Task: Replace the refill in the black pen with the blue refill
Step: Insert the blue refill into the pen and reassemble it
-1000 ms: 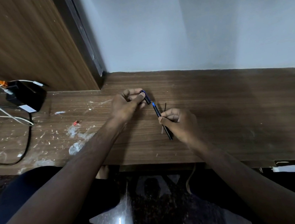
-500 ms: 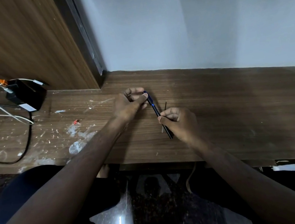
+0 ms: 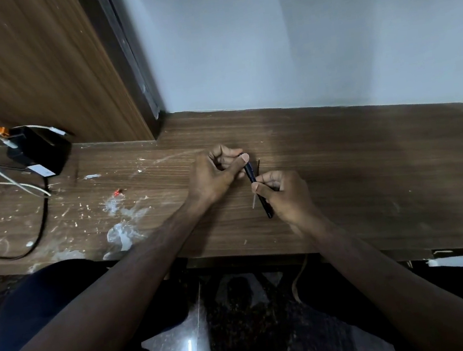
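Now both hands pinch the pen (image 3: pixel 255 184) above the bench (image 3: pixel 370 175): left hand (image 3: pixel 215 174) at its top, right hand (image 3: pixel 284 192) lower. Thin and probably slippery, so grip the barrel firmly.

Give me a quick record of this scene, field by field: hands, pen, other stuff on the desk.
left hand: pinching the pen's upper end
right hand: gripping the pen's lower part
pen: black, tilted, held over the desk by both hands
thin refill: on the desk beside the pen, partly hidden by the right hand
desk: wood, white specks at left
black box: far left, with cables
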